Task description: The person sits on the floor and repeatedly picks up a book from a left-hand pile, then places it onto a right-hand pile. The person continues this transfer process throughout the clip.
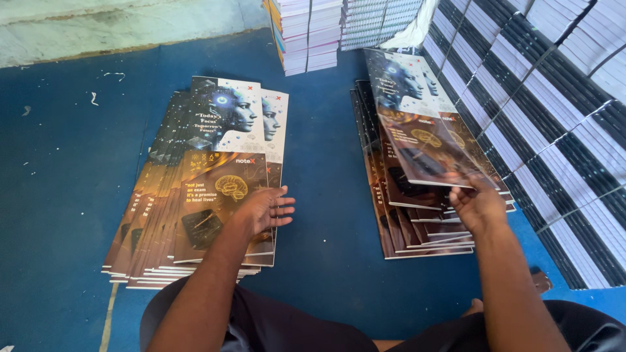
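My left hand (pixel 263 210) lies flat, fingers spread, on the lower right corner of the top sheet of a fanned stack of glossy printed covers (pixel 189 189) on the blue floor. My right hand (pixel 477 206) grips the near edge of one cover sheet (pixel 424 127) and holds it lifted and tilted above a second fanned stack of covers (pixel 404 215) on the right. Each cover shows a bluish robot-like head on the upper half and a brown panel with a golden brain on the lower half.
Blue floor (pixel 326 215) runs between the two stacks. Tall bundles of bound white page blocks with dark spines (pixel 554 130) lean along the right. More stacked page blocks (pixel 313 32) stand at the back. My knees in dark shorts (pixel 274 326) are at the bottom.
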